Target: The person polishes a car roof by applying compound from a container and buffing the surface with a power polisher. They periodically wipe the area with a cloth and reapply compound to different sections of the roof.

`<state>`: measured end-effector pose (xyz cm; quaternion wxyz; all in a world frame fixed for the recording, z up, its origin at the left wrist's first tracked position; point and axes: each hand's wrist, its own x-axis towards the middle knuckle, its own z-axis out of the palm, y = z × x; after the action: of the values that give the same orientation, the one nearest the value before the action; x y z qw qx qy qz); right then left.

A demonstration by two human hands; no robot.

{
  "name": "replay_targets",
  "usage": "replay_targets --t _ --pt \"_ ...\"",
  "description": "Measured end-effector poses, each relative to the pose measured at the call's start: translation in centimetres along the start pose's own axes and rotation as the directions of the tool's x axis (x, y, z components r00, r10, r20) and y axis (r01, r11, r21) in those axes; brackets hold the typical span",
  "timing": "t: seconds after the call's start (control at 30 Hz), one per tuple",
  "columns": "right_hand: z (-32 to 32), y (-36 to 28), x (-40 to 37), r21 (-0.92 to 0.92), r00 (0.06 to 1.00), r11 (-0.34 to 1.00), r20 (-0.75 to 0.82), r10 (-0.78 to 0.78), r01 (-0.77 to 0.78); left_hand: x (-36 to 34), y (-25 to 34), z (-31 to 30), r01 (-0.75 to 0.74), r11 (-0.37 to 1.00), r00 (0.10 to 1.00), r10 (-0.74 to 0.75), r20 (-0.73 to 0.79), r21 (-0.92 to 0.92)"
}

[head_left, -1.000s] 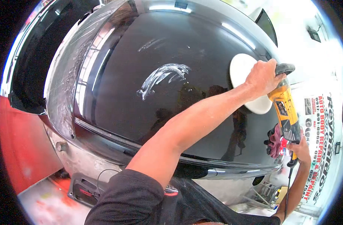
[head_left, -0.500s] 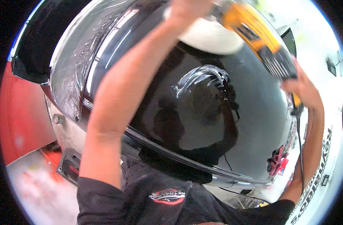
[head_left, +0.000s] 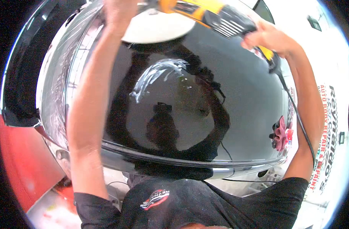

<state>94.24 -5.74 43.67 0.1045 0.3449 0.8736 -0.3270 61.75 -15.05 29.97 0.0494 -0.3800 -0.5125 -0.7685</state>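
R hand (head_left: 271, 40): gripped yellow-black corded polisher (head_left: 222, 21)
L hand (head_left: 120, 17): by round white pad (head_left: 159, 28), grip unclear
White banner (head_left: 327, 133): read "AUTO BODY REPAIR"

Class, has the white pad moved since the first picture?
Yes, left and away: the white pad was right of the smear and is now beyond it.

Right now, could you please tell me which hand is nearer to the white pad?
Left. The left hand is beside the white pad; the right hand is farther off, at the rear of the polisher.
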Motion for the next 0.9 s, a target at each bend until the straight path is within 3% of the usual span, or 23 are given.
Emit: replay_targets --t 0.03,0.07,0.13,0.17,0.2,0.23,0.3,0.33,0.4,0.43,0.63,0.77,0.8,0.9 --pt "-1.0 2.7 -1.9 0.025 0.997 0.997 -0.025 0.067 -0.067 -1.1 1.9 2.7 0.061 0.985 0.998 -0.065 0.018 0.162" --pt "-2.0 5.3 -3.8 0.054 0.990 0.990 -0.050 0.134 -0.132 -2.0 2.7 5.7 -0.004 0.984 0.998 -0.008 0.068 0.176" --pt "-2.3 8.8 -8.7 0.115 0.945 0.961 -0.189 0.269 -0.250 -3.9 3.9 12.3 0.072 0.988 0.974 -0.100 0.205 0.138" --pt "-2.0 10.1 -11.3 0.151 0.906 0.951 -0.294 0.304 -0.270 -5.2 3.9 15.8 0.010 0.989 0.972 -0.044 0.230 0.149" --pt "-2.4 12.1 -13.7 0.234 0.884 0.924 -0.293 0.364 -0.303 -6.5 4.0 19.3 -0.053 0.986 0.967 0.012 0.253 0.158" --pt "-2.8 13.9 -15.9 0.311 0.861 0.892 -0.289 0.418 -0.328 -7.9 5.3 21.9 0.050 0.993 0.918 -0.087 0.386 0.103" --pt "-2.0 16.3 -20.1 0.386 0.777 0.849 -0.379 0.503 -0.361 -11.5 6.9 26.0 -0.258 0.966 0.929 0.240 0.282 0.029" --pt "-2.2 19.3 -22.5 0.382 0.743 0.822 -0.374 0.555 -0.422 -12.8 9.4 27.6 0.236 0.959 0.889 -0.148 0.434 -0.156" --pt "-1.6 22.5 -26.2 0.396 0.659 0.773 -0.407 0.632 -0.496 -15.6 11.1 30.8 0.228 0.967 0.847 -0.139 0.513 -0.116" --pt "-0.8 23.0 -27.7 0.420 0.606 0.750 -0.442 0.661 -0.512 -16.6 12.3 31.6 0.221 0.971 0.820 -0.132 0.557 -0.096" --pt "0.5 22.9 -31.8 0.546 0.553 0.665 -0.385 0.739 -0.509 -20.1 15.2 32.8 0.235 0.968 0.795 -0.138 0.591 -0.090" --pt "-0.6 22.7 -31.5 0.355 0.528 0.695 -0.464 0.712 -0.625 -19.4 14.1 30.8 0.246 0.962 0.831 -0.148 0.536 -0.115" --pt "-0.9 21.6 -30.3 0.363 0.609 0.749 -0.437 0.662 -0.554 -18.7 13.8 29.7 0.272 0.954 0.828 -0.167 0.535 -0.123" --pt "0.0 17.2 -27.7 0.374 0.657 0.778 -0.417 0.628 -0.505 -17.9 14.0 28.0 0.202 0.975 0.879 -0.139 0.455 -0.091"
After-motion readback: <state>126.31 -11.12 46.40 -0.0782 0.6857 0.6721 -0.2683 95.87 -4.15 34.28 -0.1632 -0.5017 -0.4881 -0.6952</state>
